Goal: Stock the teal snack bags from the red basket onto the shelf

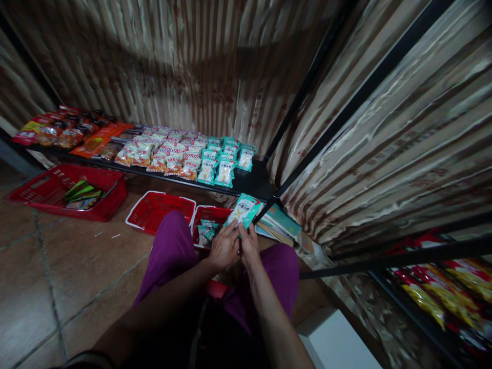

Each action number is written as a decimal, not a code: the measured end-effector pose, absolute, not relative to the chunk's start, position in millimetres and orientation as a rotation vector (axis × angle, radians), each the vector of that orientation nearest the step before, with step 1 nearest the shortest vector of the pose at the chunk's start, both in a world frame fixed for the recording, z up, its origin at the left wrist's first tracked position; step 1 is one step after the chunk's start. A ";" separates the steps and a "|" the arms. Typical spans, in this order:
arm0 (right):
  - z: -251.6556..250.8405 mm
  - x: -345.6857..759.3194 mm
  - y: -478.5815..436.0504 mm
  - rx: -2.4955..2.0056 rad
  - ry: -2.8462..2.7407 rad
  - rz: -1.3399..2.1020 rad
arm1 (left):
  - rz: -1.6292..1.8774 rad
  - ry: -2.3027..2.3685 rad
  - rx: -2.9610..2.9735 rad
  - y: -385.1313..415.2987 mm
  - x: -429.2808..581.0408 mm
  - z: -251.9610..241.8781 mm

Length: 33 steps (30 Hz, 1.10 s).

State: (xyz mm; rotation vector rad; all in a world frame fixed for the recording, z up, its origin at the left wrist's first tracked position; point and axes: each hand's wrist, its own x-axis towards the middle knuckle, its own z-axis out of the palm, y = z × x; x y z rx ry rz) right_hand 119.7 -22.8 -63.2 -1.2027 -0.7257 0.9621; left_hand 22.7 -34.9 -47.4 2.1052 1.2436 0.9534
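Note:
A teal and white snack bag (245,206) is held up in front of my knees, just before the right end of the shelf. My left hand (224,247) grips its lower left part, and my right hand (248,243) has its lower edge, thumb on the front. Below, a red basket (215,212) with a white rim holds several similar teal bags (204,233); my hands and knees hide part of it. On the black shelf (251,183), matching teal bags (224,170) stand in rows at the right, beside white and orange snack bags (172,156).
Orange packets (96,141) and red snack bags (67,128) fill the shelf's left. Two more red baskets, one larger (111,189) and one white-rimmed (163,205), sit on the tiles. A black shelf post (307,166), stacked books (282,220) and a white box (340,341) are at the right.

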 end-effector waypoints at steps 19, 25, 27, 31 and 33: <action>-78.3 147.1 -16.1 -1.092 -0.417 1.183 | 0.998 1.308 1.033 9.6 23.5 -69.9; -89.8 162.3 -1.9 -1.136 -0.504 1.207 | 1.152 1.133 0.787 26.0 32.2 -71.1; -91.9 167.3 7.7 -1.146 -0.510 1.181 | 1.197 1.092 0.731 35.4 36.4 -68.5; -89.7 178.0 32.1 -1.157 -0.500 1.096 | 1.219 1.061 0.717 57.0 49.4 -58.9; -85.8 185.0 45.3 -1.165 -0.528 1.073 | 1.219 1.063 0.715 68.4 57.5 -55.3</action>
